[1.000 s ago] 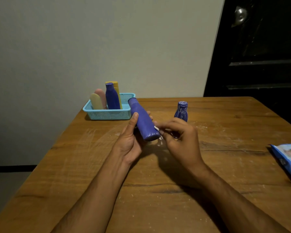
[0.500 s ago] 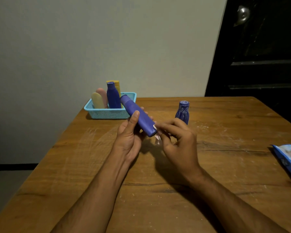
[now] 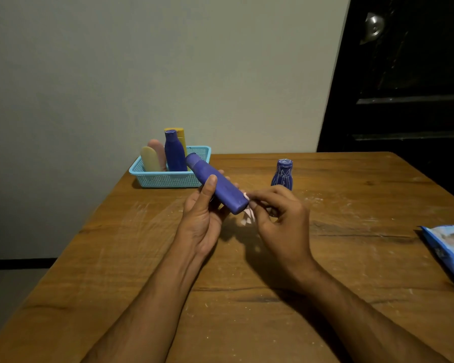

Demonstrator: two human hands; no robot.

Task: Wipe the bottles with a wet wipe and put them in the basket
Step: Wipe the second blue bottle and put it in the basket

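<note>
While the left hand [image 3: 202,221] grips one purple bottle [image 3: 216,183], tilted lower than a moment ago, cap toward the basket [image 3: 168,179], the right hand [image 3: 278,216] pinches a wet wipe [image 3: 247,214] at its base. Basket, far-left counter [image 3: 247,297] edge: four bottles upright. One patterned bottle [image 3: 282,174] stands apart. One wipes pack [image 3: 451,250] overhangs the right edge.

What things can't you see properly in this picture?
- Wet wipe: only a small white scrap shows in the head view; the right hand pinching it hides the rest.
- Blue packet: cut off by the right edge.
- Yellow bottle in the basket: mostly behind the dark blue bottle.
- Purple bottle: its underside is covered by the left hand holding it.
- Small patterned bottle: markings too small to read.
</note>
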